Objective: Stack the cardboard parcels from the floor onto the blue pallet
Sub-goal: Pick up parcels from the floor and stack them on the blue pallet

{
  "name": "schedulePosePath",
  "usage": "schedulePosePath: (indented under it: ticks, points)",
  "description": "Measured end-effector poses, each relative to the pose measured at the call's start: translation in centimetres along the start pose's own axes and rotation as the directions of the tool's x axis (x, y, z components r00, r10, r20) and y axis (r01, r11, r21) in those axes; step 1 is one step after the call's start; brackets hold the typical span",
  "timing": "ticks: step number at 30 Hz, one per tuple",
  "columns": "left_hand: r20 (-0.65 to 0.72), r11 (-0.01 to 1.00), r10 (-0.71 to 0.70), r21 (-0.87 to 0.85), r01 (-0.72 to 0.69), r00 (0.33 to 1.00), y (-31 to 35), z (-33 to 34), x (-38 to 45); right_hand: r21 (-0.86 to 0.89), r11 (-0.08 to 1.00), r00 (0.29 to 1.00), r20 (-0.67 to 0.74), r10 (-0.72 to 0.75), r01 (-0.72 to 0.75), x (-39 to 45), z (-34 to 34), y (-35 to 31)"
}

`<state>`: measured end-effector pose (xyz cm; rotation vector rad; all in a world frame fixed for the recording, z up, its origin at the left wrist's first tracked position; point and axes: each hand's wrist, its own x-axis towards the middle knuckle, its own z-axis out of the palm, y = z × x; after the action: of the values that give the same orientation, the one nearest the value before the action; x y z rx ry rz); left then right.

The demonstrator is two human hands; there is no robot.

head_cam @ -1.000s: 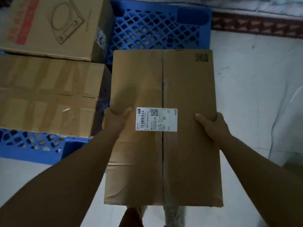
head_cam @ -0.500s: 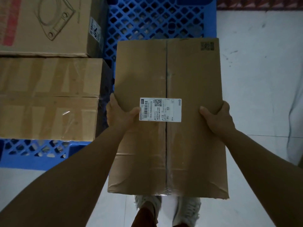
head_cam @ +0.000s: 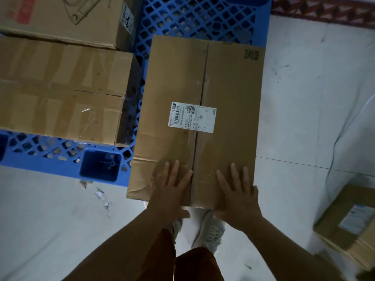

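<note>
A long cardboard parcel (head_cam: pixel 203 82) with a white shipping label lies on the right part of the blue pallet (head_cam: pixel 192 17). Its near end sticks out past the pallet's front edge, above the floor. My left hand (head_cam: pixel 172 187) and my right hand (head_cam: pixel 237 197) lie flat on top of that near end, one on each side of the centre seam. The fingers are spread and the thumbs sit at the near edge. A taped parcel (head_cam: pixel 60 92) and a printed parcel (head_cam: pixel 60 15) stand on the pallet's left side.
Another labelled parcel (head_cam: pixel 349 224) lies on the pale floor at the right. My shoes (head_cam: pixel 211 232) stand just below the parcel's near end. Paper scraps (head_cam: pixel 101 195) lie by the pallet's front corner. A thin cable (head_cam: pixel 334 142) crosses the floor at the right.
The parcel has gone from being carried by its sides to lying on the pallet. Both hands have left the sides and now rest flat on its near end.
</note>
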<state>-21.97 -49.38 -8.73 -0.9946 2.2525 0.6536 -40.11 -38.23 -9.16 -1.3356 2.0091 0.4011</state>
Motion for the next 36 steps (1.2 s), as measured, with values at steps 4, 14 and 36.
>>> schedulePosePath:
  ticks: [4, 14, 36]
  points:
    - [-0.038, 0.997, -0.055, 0.050, 0.057, 0.998, -0.1, 1.1, 0.2, -0.025, 0.997, 0.997, -0.026, -0.070, 0.069, -0.5, 0.7, 0.5]
    - [-0.019, 1.000, 0.003, 0.021, -0.002, 1.000, -3.0, -3.3, 3.6, 0.009, 0.993, 0.991, -0.070, -0.113, 0.114, 4.5, -3.4, -1.3]
    - [-0.040, 0.994, 0.104, -0.012, -0.104, 0.994, -10.5, -18.6, 17.5, 0.025, 0.997, 0.994, -0.080, 0.078, -0.076, 20.3, -17.5, -5.7]
